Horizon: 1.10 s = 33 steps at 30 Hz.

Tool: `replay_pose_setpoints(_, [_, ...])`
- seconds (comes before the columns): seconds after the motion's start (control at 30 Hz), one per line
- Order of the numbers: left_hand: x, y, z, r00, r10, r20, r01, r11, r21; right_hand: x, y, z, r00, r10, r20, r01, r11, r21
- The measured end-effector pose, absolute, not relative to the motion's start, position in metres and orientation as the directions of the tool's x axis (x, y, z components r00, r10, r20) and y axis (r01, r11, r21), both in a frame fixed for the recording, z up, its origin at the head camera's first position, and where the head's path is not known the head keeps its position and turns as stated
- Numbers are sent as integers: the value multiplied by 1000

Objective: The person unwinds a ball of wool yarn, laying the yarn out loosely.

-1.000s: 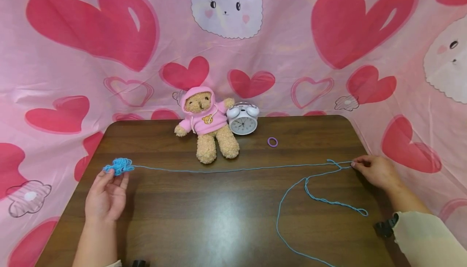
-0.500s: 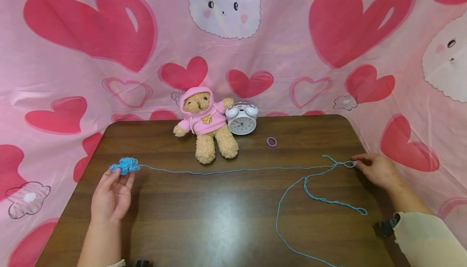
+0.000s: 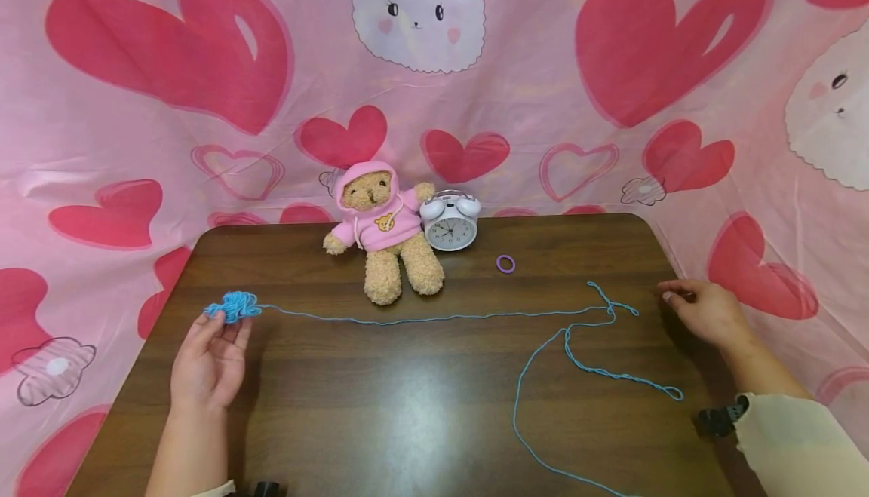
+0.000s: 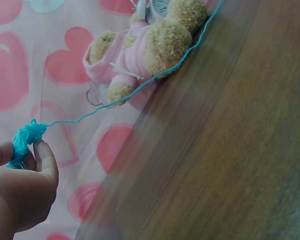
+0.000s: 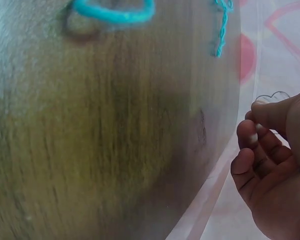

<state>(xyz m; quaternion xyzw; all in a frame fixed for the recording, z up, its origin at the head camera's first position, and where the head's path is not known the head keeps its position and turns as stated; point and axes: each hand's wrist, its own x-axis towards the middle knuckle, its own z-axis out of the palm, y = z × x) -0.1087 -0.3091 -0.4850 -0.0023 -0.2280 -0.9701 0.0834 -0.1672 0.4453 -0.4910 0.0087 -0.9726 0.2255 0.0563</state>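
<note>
**Light, limp yarn: pinched at the bundle, loose at the other side**

I have the yarn bundle (image 3: 234,307) at the left side of the table (image 3: 326,399), pinched between the thumb and fingers of my left hand (image 3: 210,365). One strand (image 3: 407,321) leads from it past the feet of the teddy bear (image 3: 383,233) to a small crossing (image 3: 610,306) over on the right. From there the yarn doubles back towards a twisted length (image 3: 600,372) with a loop at its tip, and another line runs out of view at the bottom.

My right hand (image 3: 709,316) rests near that crossing, apart from it, fingers loosely curled with a gap between thumb and forefinger; I see nothing in its grasp.

I expect almost no weight and no stiffness here: the strand should follow a pull but buckle under a push. Its fuzzy surface probably grips skin well. Snarling worries me more than breaking. I would hold the bundle gently round its middle, leaving the strand's exit uncovered, and take the other side with a fingertip pinch right at the crossing.
</note>
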Motion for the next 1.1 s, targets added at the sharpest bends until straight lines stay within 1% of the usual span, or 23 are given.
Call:
replay_pose_setpoints(0.23, [-109, -308, -486, -986, -162, 39, 162, -886, 433, -169, 441, -491, -996, 1, 90, -39, 896, -443])
replay_pose_setpoints(0.37, [-111, -304, -487, -985, -170, 24, 163, -881, 444, -171, 429, -490, -996, -15, 89, -56, 877, -476])
replay_pose_setpoints(0.57, [-116, -294, -489, -988, -155, 14, 142, -864, 484, -174, 405, -487, -994, -27, 110, -80, 852, -518])
replay_pose_setpoints(0.63, [-117, -291, -489, -989, -148, 14, 135, -856, 499, -176, 396, -485, -993, -28, 114, -83, 852, -516])
replay_pose_setpoints(0.87, [-123, -276, -488, -992, -125, 20, 115, -826, 552, -181, 362, -479, -995, -50, 86, -89, 826, -557])
replay_pose_setpoints(1.1, [-129, -258, -488, -996, -92, -13, 66, -792, 607, -187, 328, -478, -991, -94, 98, -134, 785, -605])
